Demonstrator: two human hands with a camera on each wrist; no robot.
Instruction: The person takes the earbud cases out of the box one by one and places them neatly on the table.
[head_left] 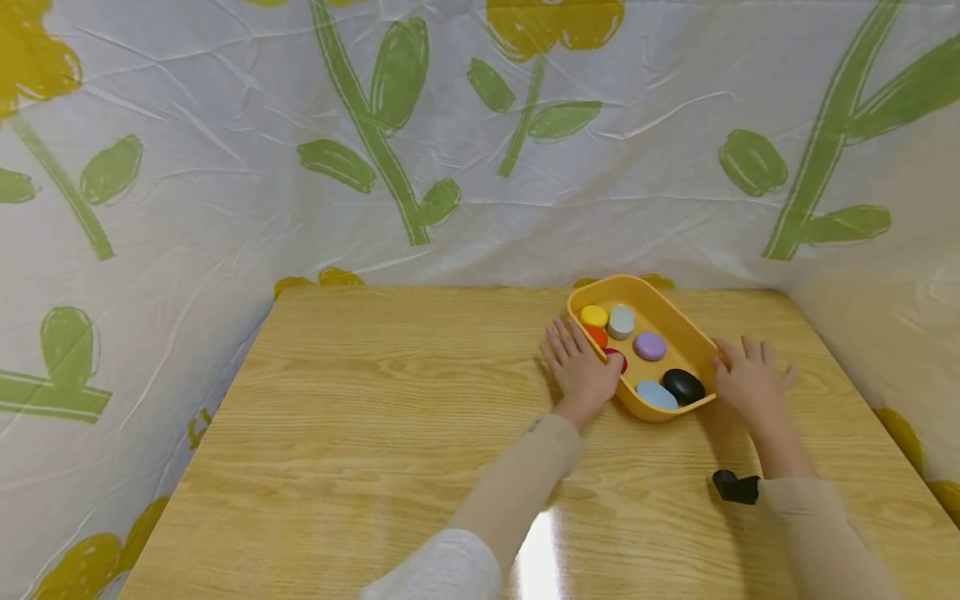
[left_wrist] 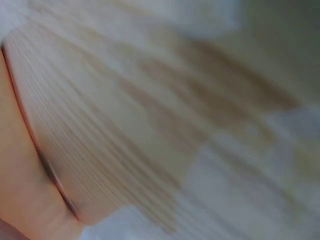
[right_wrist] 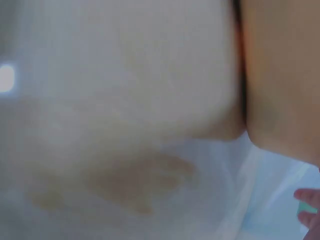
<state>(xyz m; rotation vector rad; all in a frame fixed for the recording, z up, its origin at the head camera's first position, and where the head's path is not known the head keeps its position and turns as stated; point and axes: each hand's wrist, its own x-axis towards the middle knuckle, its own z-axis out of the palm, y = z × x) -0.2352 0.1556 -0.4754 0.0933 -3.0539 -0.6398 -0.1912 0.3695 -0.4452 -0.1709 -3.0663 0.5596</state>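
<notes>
A yellow-orange plastic bin (head_left: pixel 678 329) with rounded corners is at the table's back right, in the head view. Inside lie several smooth, pebble-like pieces: yellow (head_left: pixel 593 316), grey-green (head_left: pixel 621 322), orange (head_left: pixel 597 335), red (head_left: pixel 617 360), purple (head_left: pixel 650 346), light blue (head_left: pixel 657 395) and black (head_left: pixel 683 387). My left hand (head_left: pixel 587 367) touches the bin's left side, its fingers spread along the outside and the thumb at the rim. At the opposite end my right hand (head_left: pixel 750 385) touches the rim, fingers spread. Both wrist views are blurred; some fingertips (right_wrist: pixel 307 205) show in the right one.
The wooden table (head_left: pixel 360 433) stretches out left of the bin. A white cloth (head_left: pixel 525 225) printed with yellow flowers and green stems hangs behind and at both sides. A small black device (head_left: pixel 735 487) sits at my right wrist.
</notes>
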